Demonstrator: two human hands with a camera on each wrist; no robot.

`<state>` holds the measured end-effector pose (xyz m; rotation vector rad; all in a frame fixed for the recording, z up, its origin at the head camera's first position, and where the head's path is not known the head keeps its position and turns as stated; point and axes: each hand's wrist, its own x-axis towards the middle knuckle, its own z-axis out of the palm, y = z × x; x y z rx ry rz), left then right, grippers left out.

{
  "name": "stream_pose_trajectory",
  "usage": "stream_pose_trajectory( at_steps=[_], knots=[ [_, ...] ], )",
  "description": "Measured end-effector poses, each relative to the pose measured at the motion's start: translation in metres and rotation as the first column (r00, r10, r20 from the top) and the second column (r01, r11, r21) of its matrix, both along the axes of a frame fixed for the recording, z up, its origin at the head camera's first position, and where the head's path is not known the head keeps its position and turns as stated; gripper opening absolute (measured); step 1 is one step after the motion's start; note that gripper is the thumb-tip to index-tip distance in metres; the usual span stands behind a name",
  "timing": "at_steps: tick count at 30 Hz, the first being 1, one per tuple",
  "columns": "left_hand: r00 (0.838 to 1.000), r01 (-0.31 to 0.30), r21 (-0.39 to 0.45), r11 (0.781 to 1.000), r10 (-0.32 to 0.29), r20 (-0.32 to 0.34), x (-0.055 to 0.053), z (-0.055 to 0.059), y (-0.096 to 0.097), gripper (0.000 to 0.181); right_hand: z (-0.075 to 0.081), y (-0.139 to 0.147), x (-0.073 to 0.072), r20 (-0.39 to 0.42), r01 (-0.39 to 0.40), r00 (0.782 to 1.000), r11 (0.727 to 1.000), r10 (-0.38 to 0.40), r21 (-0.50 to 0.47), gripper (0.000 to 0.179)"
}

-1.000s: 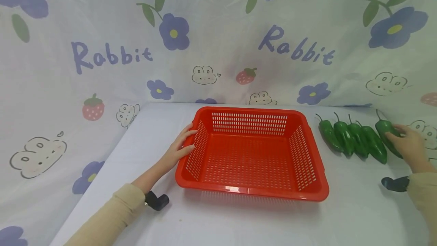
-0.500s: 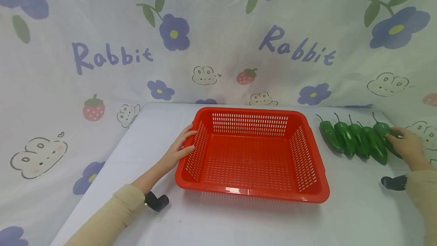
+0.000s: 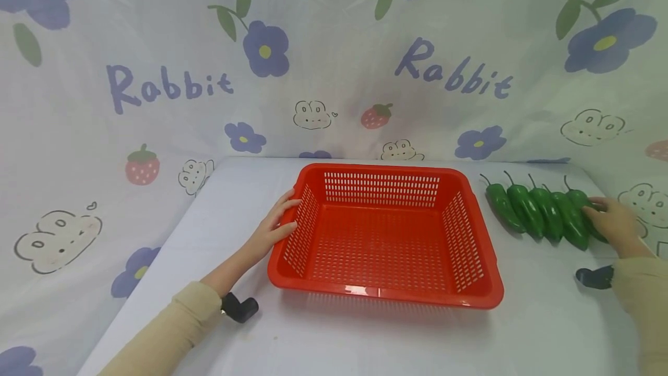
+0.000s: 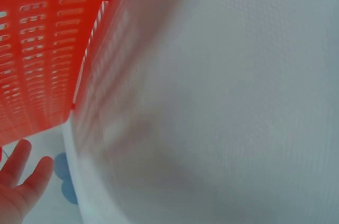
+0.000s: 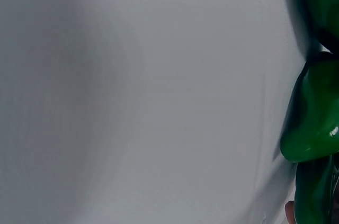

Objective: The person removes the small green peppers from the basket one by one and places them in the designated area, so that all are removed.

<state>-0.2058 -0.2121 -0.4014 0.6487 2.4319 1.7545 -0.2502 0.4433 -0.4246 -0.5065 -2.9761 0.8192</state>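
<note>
A red plastic basket (image 3: 386, 237) with slotted walls stands in the middle of the table. My left hand (image 3: 271, 228) rests on its left rim, fingers laid over the edge; two fingers (image 4: 34, 181) show straight and spread in the left wrist view. On the right lie several glossy green peppers (image 3: 527, 208) side by side, stems pointing away from me. My right hand (image 3: 618, 222) holds the rightmost pepper (image 3: 578, 198) between thumb and fingers, against its neighbour. In the right wrist view a fingertip (image 5: 290, 213) shows below the green peppers (image 5: 318, 113); the rest of that hand is hidden.
A white cloth covers the table (image 3: 334, 341). Behind it hangs a printed curtain (image 3: 323, 45) with flowers and rabbits. Black wrist devices (image 3: 240, 307) sit under both sleeves. The basket's right wall stands between its inside and the peppers.
My right hand has moved left with the rightmost pepper, closing the gap to the other peppers, which have shifted slightly left. The left hand and basket stay where they were.
</note>
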Motion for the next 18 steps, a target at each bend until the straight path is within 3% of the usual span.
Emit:
stream_pose_trajectory(
  at_steps=[6, 14, 18],
  knots=[
    [1.000, -0.006, 0.003, 1.000, 0.006, 0.005, 0.0003, 0.0003, 0.0004, 0.048, -0.0021, 0.0021, -0.0008, 0.018, 0.006, 1.000, 0.999, -0.006, -0.033, 0.056],
    [1.000, -0.014, -0.001, 1.000, 0.014, 0.011, 0.0009, 0.0002, 0.0001, 0.048, -0.0091, 0.0044, -0.0047, -0.025, -0.015, 1.000, 1.000, 0.014, -0.018, 0.056],
    [1.000, -0.011, 0.003, 1.000, 0.011, 0.013, 0.0011, 0.0002, 0.0001, 0.048, -0.0091, 0.0056, -0.0038, 0.004, -0.003, 1.000, 0.999, 0.003, -0.040, 0.059]
  ],
)
